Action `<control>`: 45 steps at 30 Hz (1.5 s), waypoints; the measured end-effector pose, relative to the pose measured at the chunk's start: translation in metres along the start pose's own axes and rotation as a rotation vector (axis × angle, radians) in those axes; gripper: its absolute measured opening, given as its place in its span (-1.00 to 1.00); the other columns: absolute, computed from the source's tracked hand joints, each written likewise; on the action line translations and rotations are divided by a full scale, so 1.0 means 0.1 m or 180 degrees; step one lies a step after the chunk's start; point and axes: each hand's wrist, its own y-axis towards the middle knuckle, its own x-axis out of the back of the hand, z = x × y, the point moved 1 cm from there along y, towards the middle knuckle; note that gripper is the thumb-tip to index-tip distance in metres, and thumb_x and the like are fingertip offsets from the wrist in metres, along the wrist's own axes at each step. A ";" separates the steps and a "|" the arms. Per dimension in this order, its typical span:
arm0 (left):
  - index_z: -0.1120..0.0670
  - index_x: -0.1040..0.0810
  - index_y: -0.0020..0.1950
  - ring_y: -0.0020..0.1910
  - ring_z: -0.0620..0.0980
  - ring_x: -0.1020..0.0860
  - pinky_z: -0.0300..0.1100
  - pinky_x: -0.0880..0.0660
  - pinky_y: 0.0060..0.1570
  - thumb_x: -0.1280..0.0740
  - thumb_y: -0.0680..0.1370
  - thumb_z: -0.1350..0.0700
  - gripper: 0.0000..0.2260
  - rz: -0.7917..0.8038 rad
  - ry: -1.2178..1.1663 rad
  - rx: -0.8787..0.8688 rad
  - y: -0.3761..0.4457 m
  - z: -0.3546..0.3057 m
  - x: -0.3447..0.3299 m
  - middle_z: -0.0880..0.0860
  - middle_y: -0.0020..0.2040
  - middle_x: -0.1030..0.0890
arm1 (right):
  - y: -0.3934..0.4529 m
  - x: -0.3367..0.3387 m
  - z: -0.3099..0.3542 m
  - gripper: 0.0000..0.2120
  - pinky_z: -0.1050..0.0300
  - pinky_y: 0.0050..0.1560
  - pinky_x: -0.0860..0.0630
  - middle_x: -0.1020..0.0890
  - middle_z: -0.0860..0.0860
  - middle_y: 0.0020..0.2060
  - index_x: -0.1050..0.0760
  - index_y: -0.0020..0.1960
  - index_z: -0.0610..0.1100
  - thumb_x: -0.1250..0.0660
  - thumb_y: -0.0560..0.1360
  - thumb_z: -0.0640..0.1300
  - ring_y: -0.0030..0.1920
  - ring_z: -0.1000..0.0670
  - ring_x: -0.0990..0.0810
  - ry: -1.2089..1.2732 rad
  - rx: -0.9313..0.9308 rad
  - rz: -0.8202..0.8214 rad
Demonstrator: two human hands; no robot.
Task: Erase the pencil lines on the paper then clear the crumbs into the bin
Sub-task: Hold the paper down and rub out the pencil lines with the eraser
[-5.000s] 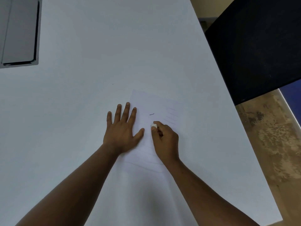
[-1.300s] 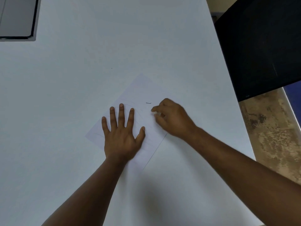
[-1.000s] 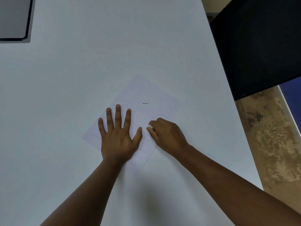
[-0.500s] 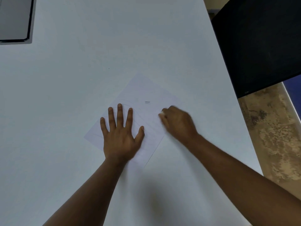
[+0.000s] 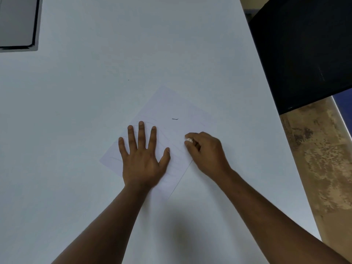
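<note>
Paper lies turned like a diamond on the white table, and your left hand presses flat on its near-left half, fingers spread wide and straight, palm down, gripping nothing. Faint wavy pencil lines run out from under those fingertips toward your thumb and on across the sheet. Just beyond your index fingertip, a little to its right, sits one short dark mark, well clear of both hands.

Your right hand is curled closed around a small white eraser, pinched at the fingertips with only its tip showing. That tip meets the paper near the sheet's right edge, just across a narrow gap from your left thumb. Whether crumbs lie on the sheet cannot be told at this sharpness.

Far from your fingers, a grey tray-like panel sits at the table's far-left corner, and a black panel stands off the table's right edge.
</note>
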 end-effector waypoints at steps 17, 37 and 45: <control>-0.05 -0.03 0.69 0.65 0.19 0.24 0.33 0.16 0.56 0.04 0.54 -0.53 -0.15 0.0116 0.0067 -0.0067 0.02 0.00 0.04 0.09 0.69 0.13 | 0.10 0.11 -0.28 -0.80 0.19 -0.18 -0.49 -0.56 -0.05 -0.21 -0.62 0.00 -0.20 -0.24 0.59 -0.14 -0.24 -0.04 -0.54 -0.0663 0.0417 -0.0297; 0.10 -0.03 0.68 0.66 0.13 0.13 0.20 0.17 0.60 0.17 0.70 -0.12 -0.42 0.0043 -0.0375 0.0111 -0.23 -0.42 -0.05 0.12 0.69 0.06 | -0.33 -0.17 0.14 -0.85 0.03 -0.17 -0.61 -0.61 -0.06 -0.13 -0.62 0.08 -0.18 -0.34 0.57 -0.15 -0.21 -0.01 -0.59 -0.0016 0.0126 0.0041; 0.08 0.07 0.69 0.65 0.12 0.24 0.24 0.18 0.59 0.15 0.69 -0.16 -0.40 0.0047 -0.0120 0.0130 -0.31 -0.42 -0.12 0.10 0.69 0.16 | 0.02 0.00 -0.17 -0.81 -0.01 -0.16 -0.55 -0.57 -0.13 -0.17 -0.58 -0.02 -0.23 -0.21 0.57 -0.18 -0.17 -0.15 -0.56 -0.1054 0.0772 0.0240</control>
